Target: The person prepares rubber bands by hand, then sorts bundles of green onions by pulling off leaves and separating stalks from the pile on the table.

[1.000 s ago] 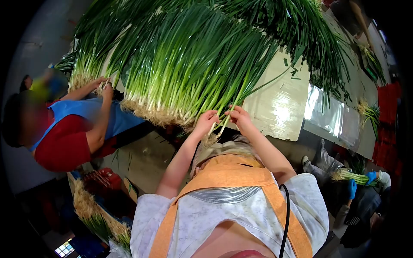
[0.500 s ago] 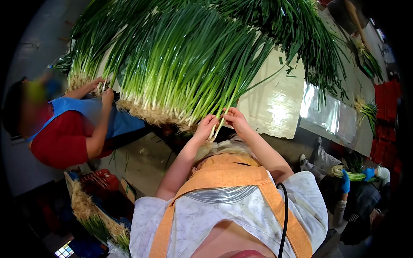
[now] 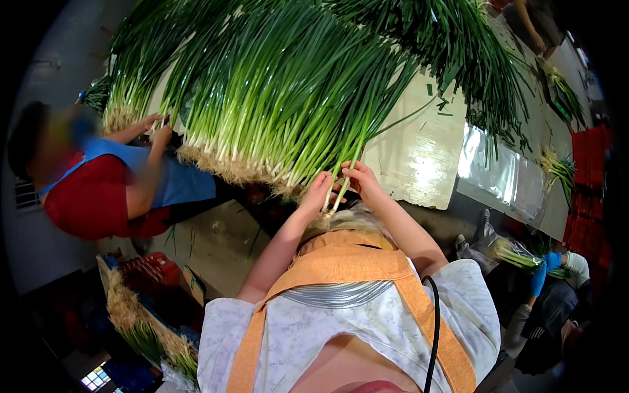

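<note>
A wide layer of green onions point(image 3: 262, 111) covers the table in front of me, with white stems and stringy roots toward my body. At its right end, my left hand point(image 3: 319, 191) is closed around the lower stem of a green onion. My right hand point(image 3: 359, 180) pinches a second green onion point(image 3: 343, 194) just beside it. The root ends of both point down toward my apron point(image 3: 347, 259), and their leaves still lie over the layer. Fingers partly hide the stems.
To the left, a co-worker in a blue apron point(image 3: 177, 193) handles green onions. Bare board point(image 3: 419, 150) with leaf scraps point(image 3: 444, 108) and plastic sheets point(image 3: 501, 170) lie to the right. Another person with blue gloves point(image 3: 544, 268) sits at lower right. Rooted onions point(image 3: 124, 308) fill a container at lower left.
The two stems between my hands have spread apart, my right hand shifting slightly. The co-worker at left has leaned, and the gloved person's bundle at right has moved left, now in clear plastic.
</note>
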The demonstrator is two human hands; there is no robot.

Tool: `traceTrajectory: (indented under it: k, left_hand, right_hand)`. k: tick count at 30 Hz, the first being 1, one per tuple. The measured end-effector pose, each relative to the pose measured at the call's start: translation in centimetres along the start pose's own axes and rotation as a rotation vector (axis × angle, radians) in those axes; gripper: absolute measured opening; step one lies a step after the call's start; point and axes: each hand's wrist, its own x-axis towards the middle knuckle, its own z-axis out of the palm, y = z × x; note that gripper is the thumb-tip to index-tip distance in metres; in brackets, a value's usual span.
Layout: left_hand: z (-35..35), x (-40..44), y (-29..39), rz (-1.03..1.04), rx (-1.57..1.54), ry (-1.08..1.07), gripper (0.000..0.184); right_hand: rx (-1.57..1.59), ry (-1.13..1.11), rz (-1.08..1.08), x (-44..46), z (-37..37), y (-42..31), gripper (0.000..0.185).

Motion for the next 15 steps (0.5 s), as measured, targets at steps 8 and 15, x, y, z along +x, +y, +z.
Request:
traceTrajectory:
  k: [8,15]
  left_hand:
    - [-0.1,0.1,-0.7,-0.017,0.079,0.02,0.021]
    - [-0.4,-0.5,-0.1,-0.088,0.037,0.075,0.023]
  right_hand:
    - [-0.217,-0.021,0.038,0.8,0.3,0.5,0.016]
    - [-0.349,0.106,-0.024,0.6,0.9,-0.5,0.019]
